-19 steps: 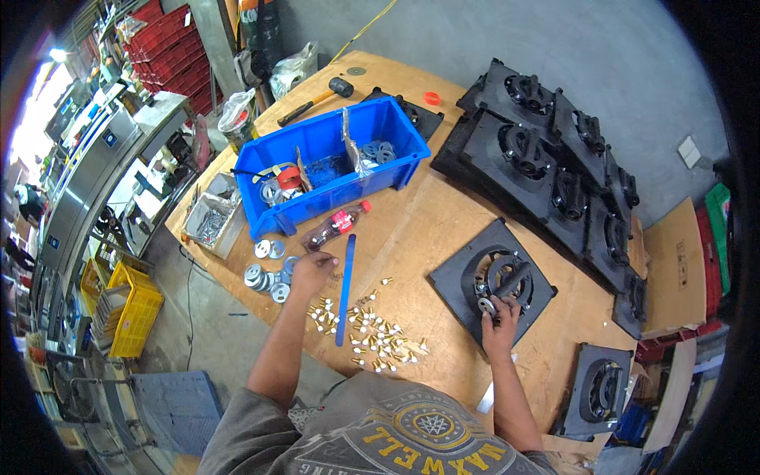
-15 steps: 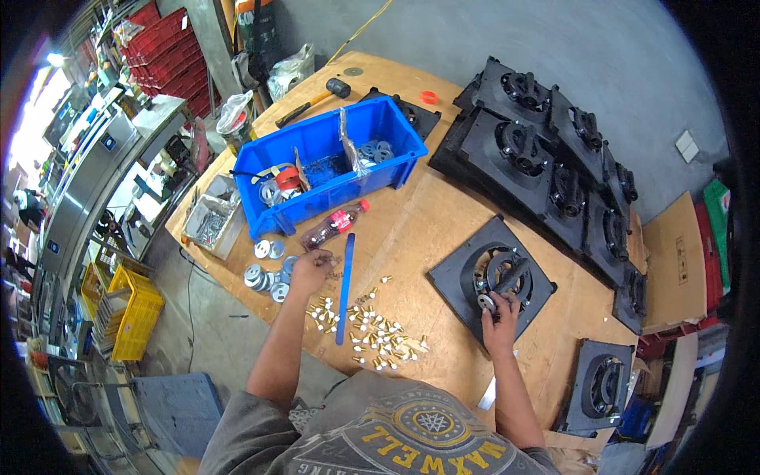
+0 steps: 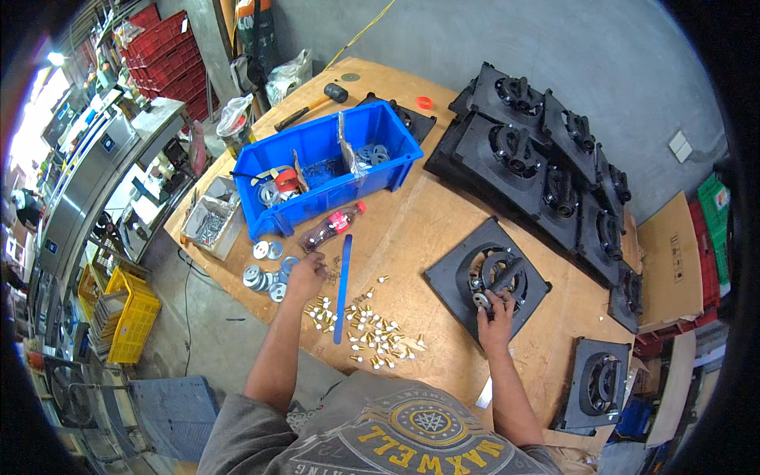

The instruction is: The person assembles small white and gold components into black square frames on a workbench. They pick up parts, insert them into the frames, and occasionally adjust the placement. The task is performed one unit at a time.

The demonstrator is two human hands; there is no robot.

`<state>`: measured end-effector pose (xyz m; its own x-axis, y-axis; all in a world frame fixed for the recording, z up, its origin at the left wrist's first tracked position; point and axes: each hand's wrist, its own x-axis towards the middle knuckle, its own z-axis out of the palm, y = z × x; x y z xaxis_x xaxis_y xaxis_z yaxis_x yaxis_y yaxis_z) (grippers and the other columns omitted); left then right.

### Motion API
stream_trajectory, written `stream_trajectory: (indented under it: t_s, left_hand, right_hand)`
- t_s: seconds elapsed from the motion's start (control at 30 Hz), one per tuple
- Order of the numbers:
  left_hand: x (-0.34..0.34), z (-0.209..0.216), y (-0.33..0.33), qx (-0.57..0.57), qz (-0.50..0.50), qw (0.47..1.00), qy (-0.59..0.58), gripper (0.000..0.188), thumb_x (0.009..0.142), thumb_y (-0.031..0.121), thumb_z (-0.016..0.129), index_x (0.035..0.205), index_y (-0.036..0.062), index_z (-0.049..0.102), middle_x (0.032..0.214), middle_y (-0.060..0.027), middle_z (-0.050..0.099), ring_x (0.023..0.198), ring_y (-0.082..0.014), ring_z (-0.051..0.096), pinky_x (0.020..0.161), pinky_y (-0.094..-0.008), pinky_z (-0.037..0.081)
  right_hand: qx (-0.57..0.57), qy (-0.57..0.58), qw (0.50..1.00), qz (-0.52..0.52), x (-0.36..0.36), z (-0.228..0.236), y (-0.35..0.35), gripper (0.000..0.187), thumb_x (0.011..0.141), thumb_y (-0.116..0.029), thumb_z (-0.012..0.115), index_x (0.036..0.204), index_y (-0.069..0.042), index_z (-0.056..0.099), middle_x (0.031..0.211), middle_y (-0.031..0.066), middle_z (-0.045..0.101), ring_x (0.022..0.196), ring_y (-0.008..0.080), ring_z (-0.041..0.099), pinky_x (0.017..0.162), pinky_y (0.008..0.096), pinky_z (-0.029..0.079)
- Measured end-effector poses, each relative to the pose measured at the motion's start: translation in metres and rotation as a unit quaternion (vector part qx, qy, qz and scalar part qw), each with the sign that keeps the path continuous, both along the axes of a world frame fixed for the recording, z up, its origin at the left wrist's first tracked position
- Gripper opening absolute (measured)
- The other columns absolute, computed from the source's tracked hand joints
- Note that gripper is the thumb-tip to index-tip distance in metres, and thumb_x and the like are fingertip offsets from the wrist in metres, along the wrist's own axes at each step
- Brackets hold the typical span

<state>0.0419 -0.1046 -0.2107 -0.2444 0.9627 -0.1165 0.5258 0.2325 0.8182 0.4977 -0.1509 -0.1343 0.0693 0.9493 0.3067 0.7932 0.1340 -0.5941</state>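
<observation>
My right hand (image 3: 496, 323) grips a round metal disc (image 3: 481, 301) at the near edge of the ring on a square black plate (image 3: 451, 279). The ring carries a black pipe-like arm. My left hand (image 3: 307, 277) is on the wooden table beside a scatter of tiny dark pieces (image 3: 333, 267), fingers bent together; what they hold, if anything, is hidden. Loose silver discs (image 3: 255, 275) lie left of that hand. A blue strip (image 3: 343, 289) lies to its right, among many small brass fittings with white ends (image 3: 380, 334).
Behind my left hand are a bottle of dark drink (image 3: 331, 225), a blue bin (image 3: 317, 202) of parts and a tray of screws (image 3: 210, 226). A mallet (image 3: 336, 93) lies farther back. Stacked black burner plates (image 3: 507, 170) fill the right; another plate (image 3: 599, 380) sits near right.
My left hand has shifted slightly down and left beside the tiny dark pieces. The right hand still grips the disc at the ring, and the whole view has tilted a little.
</observation>
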Motion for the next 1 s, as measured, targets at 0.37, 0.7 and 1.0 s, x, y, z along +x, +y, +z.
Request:
stream_trajectory:
  t_s: [0.37,0.7,1.0]
  left_hand:
    - [0.031,0.056,-0.013,0.028,-0.018,0.998,-0.044,0.029,0.082,0.008,0.070,0.110,-0.0011,0.069,0.093,-0.0137,0.073,0.087,-0.0199,0.070,0.077,-0.0322,0.054]
    - [0.221,0.060,-0.048,-0.009,-0.244,0.946,-0.215,0.033,0.090,0.013,0.070,0.119,0.0000,0.063,0.086,-0.0107,0.070,0.079,-0.0171,0.068,0.072,-0.0309,0.054]
    - [0.304,0.033,-0.019,-0.066,-0.176,0.926,-0.327,0.024,0.090,0.007,0.071,0.109,-0.0031,0.061,0.087,-0.0075,0.067,0.074,-0.0135,0.064,0.067,-0.0281,0.054]
  right_hand:
    - [-0.004,-0.035,0.999,-0.002,0.007,-0.003,-0.001,0.041,0.083,-0.011,0.071,0.124,-0.013,0.066,0.128,0.0197,0.051,0.120,0.0379,0.053,0.101,0.0430,0.046]
    - [-0.048,0.034,0.998,0.030,0.012,0.006,0.003,0.041,0.083,-0.008,0.071,0.124,-0.013,0.065,0.128,0.0175,0.048,0.118,0.0356,0.054,0.098,0.0409,0.049]
    - [0.001,-0.005,0.993,0.117,0.015,0.001,0.008,0.042,0.087,-0.002,0.063,0.128,-0.013,0.062,0.140,0.0161,0.052,0.127,0.0380,0.053,0.101,0.0426,0.049]
